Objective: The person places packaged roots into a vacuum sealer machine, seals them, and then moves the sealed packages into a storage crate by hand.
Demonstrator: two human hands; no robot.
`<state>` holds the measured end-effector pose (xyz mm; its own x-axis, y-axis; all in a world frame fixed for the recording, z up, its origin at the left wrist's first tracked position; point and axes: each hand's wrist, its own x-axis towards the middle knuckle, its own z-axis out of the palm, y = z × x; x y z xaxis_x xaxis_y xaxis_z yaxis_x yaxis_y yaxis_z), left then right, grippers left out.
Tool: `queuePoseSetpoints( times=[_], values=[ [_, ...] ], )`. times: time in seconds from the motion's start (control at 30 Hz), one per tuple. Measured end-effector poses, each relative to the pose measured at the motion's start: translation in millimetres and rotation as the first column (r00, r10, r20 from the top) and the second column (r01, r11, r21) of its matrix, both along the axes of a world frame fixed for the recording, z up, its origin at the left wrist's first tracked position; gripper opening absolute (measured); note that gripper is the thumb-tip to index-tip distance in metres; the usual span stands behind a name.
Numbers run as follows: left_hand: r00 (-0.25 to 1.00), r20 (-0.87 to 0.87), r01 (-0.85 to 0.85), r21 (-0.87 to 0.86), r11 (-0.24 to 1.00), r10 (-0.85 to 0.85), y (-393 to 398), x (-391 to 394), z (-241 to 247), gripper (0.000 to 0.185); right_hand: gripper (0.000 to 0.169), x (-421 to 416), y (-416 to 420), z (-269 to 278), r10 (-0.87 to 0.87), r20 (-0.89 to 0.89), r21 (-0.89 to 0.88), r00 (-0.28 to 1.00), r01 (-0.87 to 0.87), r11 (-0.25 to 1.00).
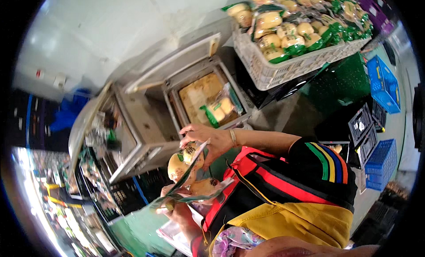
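Note:
My right hand (207,142) reaches in from the right and grips a pale yellow round food item (190,153) near the mouth of a clear plastic bag with a green edge (187,175). More yellow items sit against the bag, some bearing dark print. Lower down, my left hand (176,204) holds the bag from below, its fingers partly hidden by the film. Just beyond my hands stands a metal-framed chamber machine (172,91) with its lid raised. Inside it lies a packed bag of yellow items (219,109) with green ends.
A white plastic crate (275,72) heaped with similar packs stands at the upper right. Left of the machine is another metal chamber (146,137) under a raised clear lid, with plastic packs inside. Blue crates (382,165) and black crates (360,124) are at the right. A person (59,194) is far left.

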<state>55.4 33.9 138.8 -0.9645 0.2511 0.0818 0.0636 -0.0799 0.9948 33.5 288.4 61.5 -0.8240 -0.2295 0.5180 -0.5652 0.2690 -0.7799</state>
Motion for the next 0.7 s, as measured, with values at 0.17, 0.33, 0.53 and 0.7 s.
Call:
queuePoseSetpoints(
  times=[0.17, 0.33, 0.53, 0.7],
  values=[
    [0.987, 0.157, -0.050, 0.128, 0.990, 0.030, 102.1, -47.4, -1.8, 0.016, 0.074, 7.9, 108.1, 30.0, -0.005, 0.317, -0.214, 0.948, 0.076, 0.974],
    [0.931, 0.198, 0.270, 0.192, 0.944, -0.306, 191.3, -80.0, 6.6, 0.011, 0.089, 16.3, 172.7, 17.8, -0.124, 0.382, -0.552, 0.916, 0.334, 0.764],
    [0.802, 0.153, 0.543, 0.217, 0.811, -0.577, 240.3, -67.7, 14.7, 0.016, 0.089, 64.4, 193.7, -14.2, -0.315, 0.399, -0.695, 0.861, 0.508, 0.509],
    [0.738, 0.018, 0.657, 0.204, 0.725, -0.674, 247.7, -73.3, 11.8, 0.021, 0.074, 136.5, 209.5, -6.8, -0.684, 0.532, -0.522, 0.499, 0.829, 0.199]
  ],
)
